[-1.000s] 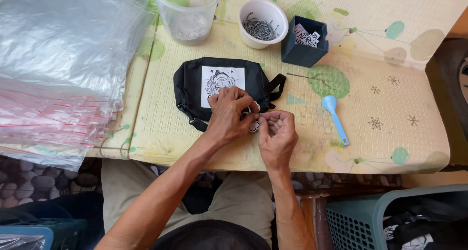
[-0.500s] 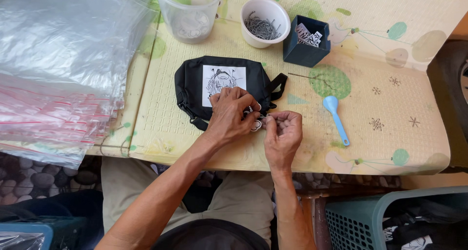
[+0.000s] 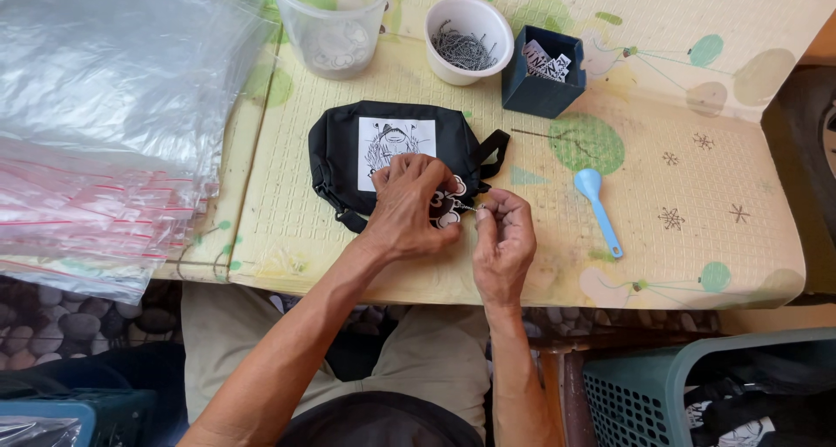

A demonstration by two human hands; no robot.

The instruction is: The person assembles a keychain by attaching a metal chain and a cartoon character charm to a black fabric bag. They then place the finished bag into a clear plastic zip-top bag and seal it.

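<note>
Black fabric pouch (image 3: 348, 151), white printed patch, on a quilted yellow worktop (image 3: 697, 229). Left hand (image 3: 407, 205) presses a white-and-black charm (image 3: 448, 210) at its corner; right hand (image 3: 503, 242), just beside, pinches the charm's thin metal chain (image 3: 468, 207).

pouch (image 3: 348, 155) corner under left hand (image 3: 409, 207)

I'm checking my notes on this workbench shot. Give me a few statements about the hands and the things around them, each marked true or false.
1. Both hands, left hand and right hand, meet at the black pouch. True.
2. The blue spoon is held in the right hand. False: it lies on the mat, untouched.
3. The white cup holds small metal chains. True.
4. The clear plastic bags lie right of the pouch. False: they lie to its left.
</note>
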